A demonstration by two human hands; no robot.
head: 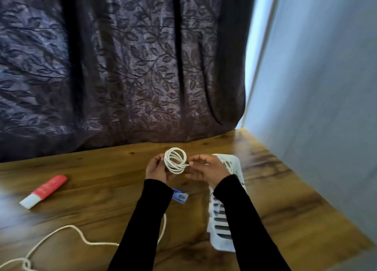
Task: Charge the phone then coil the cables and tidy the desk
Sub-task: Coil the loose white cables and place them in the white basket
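Note:
A white cable wound into a small coil (175, 160) is held up above the wooden desk (106, 191). My left hand (156, 168) grips the coil's left side. My right hand (206, 167) pinches the cable's loose end at the coil's right side. A second white cable (81, 235) lies loose on the desk at the lower left, running under my left sleeve. No phone is in view.
A white slotted plastic basket (222, 226) stands under my right forearm. A red and white tube (43, 191) lies at the left. A small blue card (180, 197) lies beside my left wrist. A dark curtain (122, 66) hangs behind, a grey wall (326, 87) at right.

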